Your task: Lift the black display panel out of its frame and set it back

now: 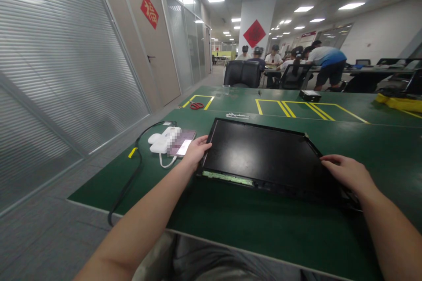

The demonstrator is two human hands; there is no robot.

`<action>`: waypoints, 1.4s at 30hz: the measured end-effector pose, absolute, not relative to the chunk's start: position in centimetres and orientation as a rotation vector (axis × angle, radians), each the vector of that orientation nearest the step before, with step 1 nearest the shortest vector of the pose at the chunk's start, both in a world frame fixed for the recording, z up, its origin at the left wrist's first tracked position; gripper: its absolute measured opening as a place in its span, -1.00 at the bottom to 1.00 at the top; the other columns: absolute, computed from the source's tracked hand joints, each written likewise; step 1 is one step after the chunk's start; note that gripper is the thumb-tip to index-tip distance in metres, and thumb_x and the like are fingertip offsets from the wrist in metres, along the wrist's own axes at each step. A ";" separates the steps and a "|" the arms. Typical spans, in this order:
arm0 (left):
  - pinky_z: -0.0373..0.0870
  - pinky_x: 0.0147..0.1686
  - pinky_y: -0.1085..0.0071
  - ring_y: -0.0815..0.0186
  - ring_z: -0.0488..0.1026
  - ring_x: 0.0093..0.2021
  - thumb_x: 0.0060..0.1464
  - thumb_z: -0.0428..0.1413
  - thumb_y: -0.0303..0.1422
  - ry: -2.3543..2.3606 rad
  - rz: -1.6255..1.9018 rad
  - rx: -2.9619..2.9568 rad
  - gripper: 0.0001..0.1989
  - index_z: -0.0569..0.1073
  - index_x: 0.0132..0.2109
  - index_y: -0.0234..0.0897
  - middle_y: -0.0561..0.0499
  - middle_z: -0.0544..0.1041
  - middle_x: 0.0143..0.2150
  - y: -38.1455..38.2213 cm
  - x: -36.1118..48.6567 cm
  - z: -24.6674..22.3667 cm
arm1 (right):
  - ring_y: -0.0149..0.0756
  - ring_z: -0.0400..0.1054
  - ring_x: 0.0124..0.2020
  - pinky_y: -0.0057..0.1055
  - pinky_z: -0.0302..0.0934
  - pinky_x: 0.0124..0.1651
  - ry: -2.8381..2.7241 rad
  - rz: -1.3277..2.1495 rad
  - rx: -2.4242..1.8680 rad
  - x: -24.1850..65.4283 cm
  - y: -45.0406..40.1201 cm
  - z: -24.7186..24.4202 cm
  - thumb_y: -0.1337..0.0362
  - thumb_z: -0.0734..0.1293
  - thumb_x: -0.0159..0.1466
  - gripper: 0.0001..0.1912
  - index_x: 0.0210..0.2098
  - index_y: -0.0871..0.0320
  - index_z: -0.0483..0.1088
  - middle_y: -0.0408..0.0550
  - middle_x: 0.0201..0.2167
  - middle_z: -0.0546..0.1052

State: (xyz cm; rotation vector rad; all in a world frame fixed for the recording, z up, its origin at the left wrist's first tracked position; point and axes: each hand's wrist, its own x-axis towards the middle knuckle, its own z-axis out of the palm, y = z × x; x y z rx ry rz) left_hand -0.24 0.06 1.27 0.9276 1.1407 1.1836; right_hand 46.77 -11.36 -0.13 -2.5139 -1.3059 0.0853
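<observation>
A flat black screen panel (263,153) in a dark frame lies on the green table (231,224) in front of me. A pale green strip (227,178) runs along the left part of its near edge. At the panel's left edge, my left hand (197,151) grips the frame, fingers on the rim. My right hand (349,173) holds the opposite edge, its thumb and fingers at the rim; some fingertips are hidden behind the frame.
Left of the panel lie a phone (184,142), white devices (161,141) and a black cable (140,162). Farther back are red scissors (197,106), a small white tool (237,116), a clear cup (226,89) and a black box (310,95). Several people are at a far table.
</observation>
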 end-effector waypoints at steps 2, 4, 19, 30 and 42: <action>0.58 0.05 0.21 0.14 0.67 -0.05 -0.05 0.36 -0.57 1.149 1.174 0.911 -0.58 0.59 0.01 -0.30 -0.14 0.71 -0.05 0.0 -0.2 1.4 | 0.05 0.53 -0.16 -0.20 0.33 -0.25 -1.317 0.079 -2.509 46.9 -11.3 -0.2 -0.04 0.24 0.16 -0.55 -0.17 -0.04 0.66 0.03 -0.18 0.68; 0.59 0.02 0.23 0.15 0.68 -0.09 -0.03 0.36 -0.56 1.162 1.172 0.898 -0.57 0.59 0.03 -0.30 -0.14 0.71 -0.04 0.0 -0.1 1.5 | 0.06 0.53 -0.14 -0.19 0.33 -0.25 -1.321 0.095 -2.517 46.9 -11.4 -0.3 -0.05 0.24 0.16 -0.54 -0.15 -0.04 0.66 0.03 -0.16 0.67; 0.48 -0.54 0.47 0.34 0.53 -0.58 0.00 0.41 -0.46 1.168 1.102 0.709 -0.41 0.50 0.19 -0.30 0.02 0.65 -0.42 -0.1 0.4 1.9 | 0.09 0.50 -0.07 -0.15 0.33 -0.14 -1.283 0.180 -2.536 46.7 -11.3 0.0 -0.05 0.24 0.16 -0.52 -0.11 -0.03 0.66 0.04 -0.13 0.66; 0.48 -0.50 0.40 0.34 0.50 -0.61 -0.07 0.43 -0.50 1.144 1.077 0.780 -0.11 0.32 0.40 -0.21 0.00 0.70 -0.28 -1.3 0.4 2.9 | 0.04 0.51 -0.17 -0.17 0.33 -0.23 -1.281 0.129 -2.512 47.0 -11.3 -0.3 -0.05 0.28 0.13 -0.58 -0.19 -0.04 0.66 0.04 -0.21 0.66; 0.48 -0.42 0.45 0.23 0.64 -0.34 -0.06 0.40 -0.40 0.996 1.046 0.897 -0.72 0.68 -0.13 -0.28 -0.05 0.71 -0.32 -0.5 0.0 2.0 | 0.06 0.50 -0.13 -0.16 0.33 -0.20 -1.321 0.122 -2.514 46.7 -11.3 0.0 -0.04 0.26 0.14 -0.56 -0.18 -0.04 0.66 0.04 -0.16 0.66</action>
